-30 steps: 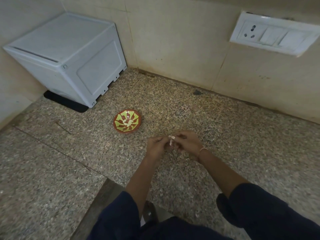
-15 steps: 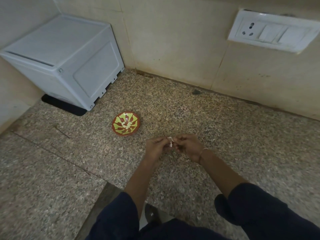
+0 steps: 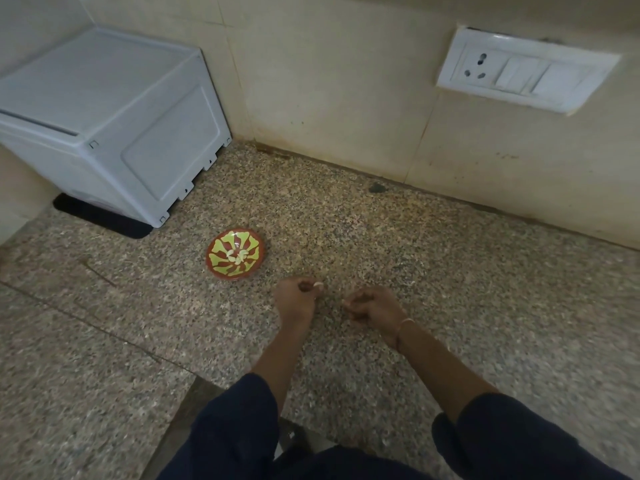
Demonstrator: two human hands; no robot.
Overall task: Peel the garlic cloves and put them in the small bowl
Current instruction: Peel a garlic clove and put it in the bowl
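A small red bowl with a green pattern sits on the speckled granite counter, holding several peeled garlic cloves at its centre. My left hand is just right of the bowl and pinches a pale garlic clove at its fingertips. My right hand is a short way to the right, apart from the left. Its fingers are curled, and a small pale scrap of peel seems pinched at their tips.
A white plastic box stands on a black mat in the back left corner. The tiled wall carries a white socket and switch plate. The counter's front edge steps in by my left sleeve.
My hands were together on the clove and have pulled apart. The left keeps the clove and has moved toward the bowl; the right has drawn away to the right.
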